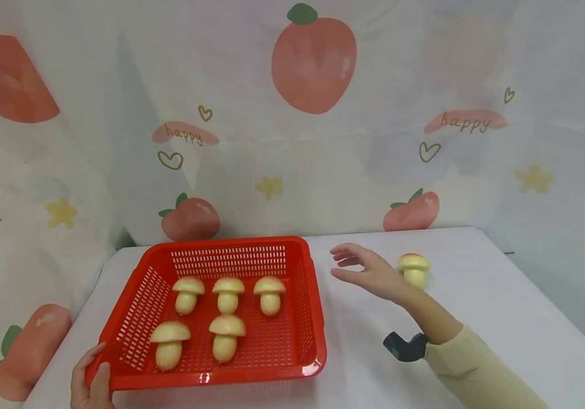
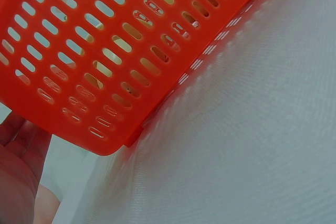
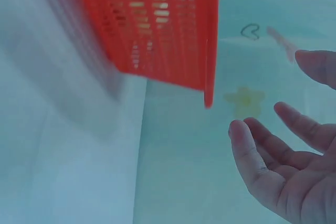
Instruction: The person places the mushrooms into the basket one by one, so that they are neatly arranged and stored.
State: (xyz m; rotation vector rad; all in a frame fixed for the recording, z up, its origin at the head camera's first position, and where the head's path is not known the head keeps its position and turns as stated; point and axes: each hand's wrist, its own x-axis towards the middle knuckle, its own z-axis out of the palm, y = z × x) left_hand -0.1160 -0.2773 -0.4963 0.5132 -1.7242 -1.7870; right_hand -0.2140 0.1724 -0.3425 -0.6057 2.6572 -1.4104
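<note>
A red plastic basket (image 1: 251, 375) with slotted walls stands on the left part of the table, with several mushroom-shaped pieces, cream with domed caps, inside; one such mushroom (image 1: 227, 335) lies near the front. My left hand (image 1: 91, 382) grips the rim at the basket's near left corner; in the left wrist view the hand (image 2: 21, 166) is partly cut off. To the right of the basket, my right hand (image 1: 369, 271) hangs in the air with loosely bent fingers and nothing in it. Another mushroom (image 1: 415, 272) stands on the table just beyond the right wrist, partly behind it.
A white cloth covers the table (image 1: 364, 363). Behind it and at the left hangs a patterned curtain (image 1: 312, 170) with fruit, hearts and flowers. A black wrist-worn device (image 1: 406, 346) juts out beside the right sleeve.
</note>
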